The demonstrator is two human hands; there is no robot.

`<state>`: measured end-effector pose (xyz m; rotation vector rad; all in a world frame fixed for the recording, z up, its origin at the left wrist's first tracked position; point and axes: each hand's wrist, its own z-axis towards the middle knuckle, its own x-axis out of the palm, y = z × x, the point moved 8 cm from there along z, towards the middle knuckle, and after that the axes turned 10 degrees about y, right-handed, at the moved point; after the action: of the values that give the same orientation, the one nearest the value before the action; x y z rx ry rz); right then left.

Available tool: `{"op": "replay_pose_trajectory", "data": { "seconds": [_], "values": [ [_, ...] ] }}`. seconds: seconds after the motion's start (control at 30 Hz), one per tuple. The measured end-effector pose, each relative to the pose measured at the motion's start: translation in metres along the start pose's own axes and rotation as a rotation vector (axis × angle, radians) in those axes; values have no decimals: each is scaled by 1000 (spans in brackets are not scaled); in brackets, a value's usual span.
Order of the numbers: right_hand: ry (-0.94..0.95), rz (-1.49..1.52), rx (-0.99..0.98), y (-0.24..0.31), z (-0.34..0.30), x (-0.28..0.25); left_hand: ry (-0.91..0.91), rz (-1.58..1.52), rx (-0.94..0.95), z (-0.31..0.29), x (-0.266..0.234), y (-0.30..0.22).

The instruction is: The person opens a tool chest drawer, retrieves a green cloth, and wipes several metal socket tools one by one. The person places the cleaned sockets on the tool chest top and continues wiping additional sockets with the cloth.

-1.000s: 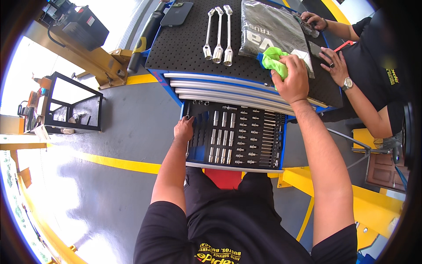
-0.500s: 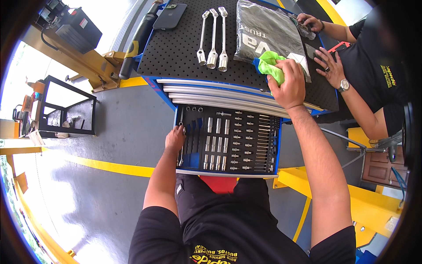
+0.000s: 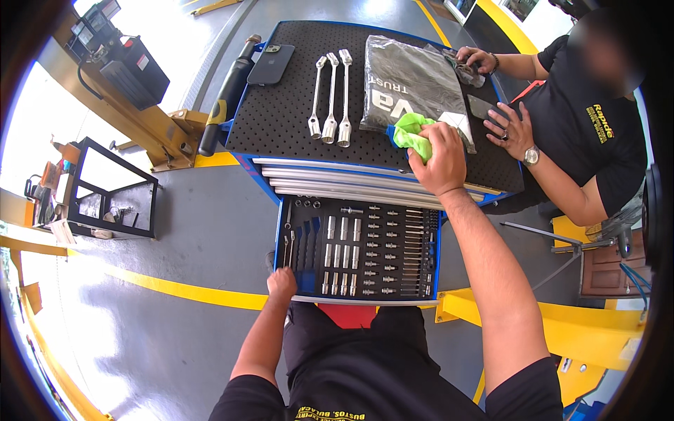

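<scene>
My right hand (image 3: 441, 163) is closed on a bright green cloth (image 3: 413, 137) over the perforated black top of a blue tool cabinet (image 3: 281, 137). The cloth touches the near edge of a plastic-wrapped dark packet (image 3: 400, 74). Three double-ended socket wrenches (image 3: 331, 98) lie side by side left of the packet. Below, an open drawer (image 3: 365, 303) holds sockets (image 3: 343, 228), bits and wrenches in black foam. At its front left, my left hand (image 3: 282, 282) has its fingers curled on the lower end of a slim wrench (image 3: 291, 245); the fingertips are partly hidden.
Across the cabinet's right side, a co-worker's hands (image 3: 511, 128) rest near a dark flat object (image 3: 480, 107) and the packet. A phone (image 3: 272, 64) lies at the top's far left, beside a long black-and-yellow tool (image 3: 226, 105). A yellow beam (image 3: 505, 316) stands right of the drawer.
My left hand has moved along the drawer's left side toward its front edge. My right hand keeps the cloth by the packet. The view has shifted, so the cabinet sits lower.
</scene>
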<state>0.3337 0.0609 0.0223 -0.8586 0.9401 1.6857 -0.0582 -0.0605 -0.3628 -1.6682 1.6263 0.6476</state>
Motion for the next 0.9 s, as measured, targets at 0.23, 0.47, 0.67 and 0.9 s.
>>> {"op": "replay_pose_trajectory", "data": {
  "seconds": [0.23,0.47,0.67,0.9],
  "values": [
    [7,7,10,2,3,-2,-102,-35,-37,-11,18,10],
    [-2,13,9,-2,0,0,482,-89,127,-10,-58,-43],
    [47,-3,46,-8,-3,1,-488,-724,669,-88,-423,-165],
    [10,17,41,-8,-1,2,-599,-248,178,18,-475,-193]
  ]
}}
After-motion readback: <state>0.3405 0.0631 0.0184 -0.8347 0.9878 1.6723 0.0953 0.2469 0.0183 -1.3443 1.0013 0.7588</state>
